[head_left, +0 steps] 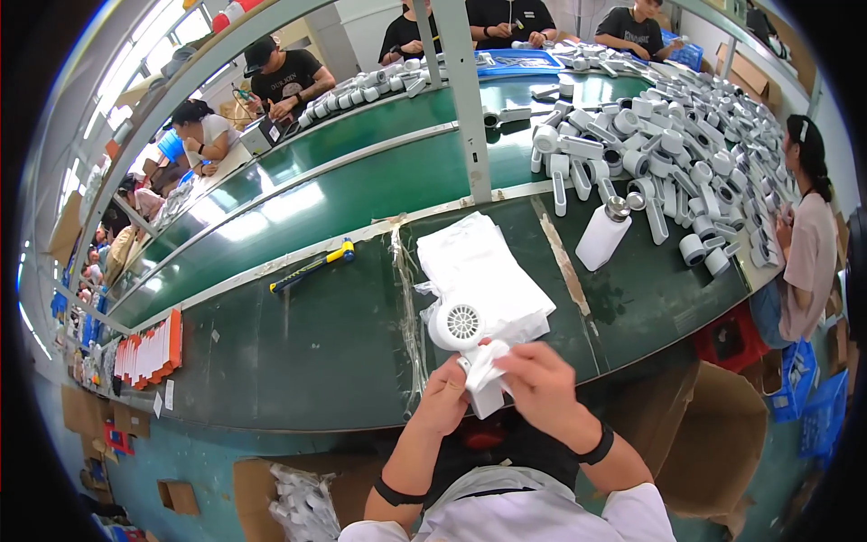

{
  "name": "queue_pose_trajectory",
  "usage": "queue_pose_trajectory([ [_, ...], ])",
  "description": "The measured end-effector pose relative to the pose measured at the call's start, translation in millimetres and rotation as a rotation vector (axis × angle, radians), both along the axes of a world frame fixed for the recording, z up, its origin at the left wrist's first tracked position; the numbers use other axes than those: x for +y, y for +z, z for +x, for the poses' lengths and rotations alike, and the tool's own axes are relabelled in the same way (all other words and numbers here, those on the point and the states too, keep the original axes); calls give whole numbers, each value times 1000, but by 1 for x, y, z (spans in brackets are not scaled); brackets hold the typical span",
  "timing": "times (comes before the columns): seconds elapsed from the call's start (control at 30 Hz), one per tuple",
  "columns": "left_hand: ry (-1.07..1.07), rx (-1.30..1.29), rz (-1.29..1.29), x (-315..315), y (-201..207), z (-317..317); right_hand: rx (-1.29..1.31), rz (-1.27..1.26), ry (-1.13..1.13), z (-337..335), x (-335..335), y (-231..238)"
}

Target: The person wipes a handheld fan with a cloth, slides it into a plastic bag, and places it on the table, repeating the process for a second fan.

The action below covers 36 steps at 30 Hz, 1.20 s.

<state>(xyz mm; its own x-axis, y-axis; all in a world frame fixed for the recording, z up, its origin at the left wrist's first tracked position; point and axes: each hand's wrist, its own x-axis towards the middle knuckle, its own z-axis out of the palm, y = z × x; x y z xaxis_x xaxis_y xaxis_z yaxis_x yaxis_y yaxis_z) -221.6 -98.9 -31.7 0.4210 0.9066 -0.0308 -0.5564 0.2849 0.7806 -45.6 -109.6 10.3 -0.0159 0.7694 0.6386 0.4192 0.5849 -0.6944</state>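
Observation:
My left hand is closed round the handle of a white handheld fan, close to the bench's front edge. The fan's round grille faces up, and its head points away from me. My right hand pinches a crumpled white cloth against the handle, just below the head. Beyond the fan lies a stack of white plastic bags, which the fan head partly overlaps. A white bottle with a metal top stands to the right of the stack.
A large heap of white handheld fans covers the bench's right end. At left lie a yellow-and-black hand tool and a row of orange-and-white flat pieces. A metal post rises behind the stack. Open cardboard boxes stand below; several people work around.

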Motion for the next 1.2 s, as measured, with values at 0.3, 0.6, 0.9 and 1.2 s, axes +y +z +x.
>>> queue_pose_trajectory([
  [0.3, -167, -32, 5, -4, 11, 8, -15, 118, 0, -3, 29, 16],
  [0.6, -94, 27, -67, -8, 14, 7, -147, 195, 150, -4, 27, 27],
  [0.9, -143, 37, -38, -7, -1, 3, 62, -152, 48, 14, 46, 5],
  [1.2, -116, 79, 9, -8, 0, 6, -48, 19, 45, 5, 26, 12],
])
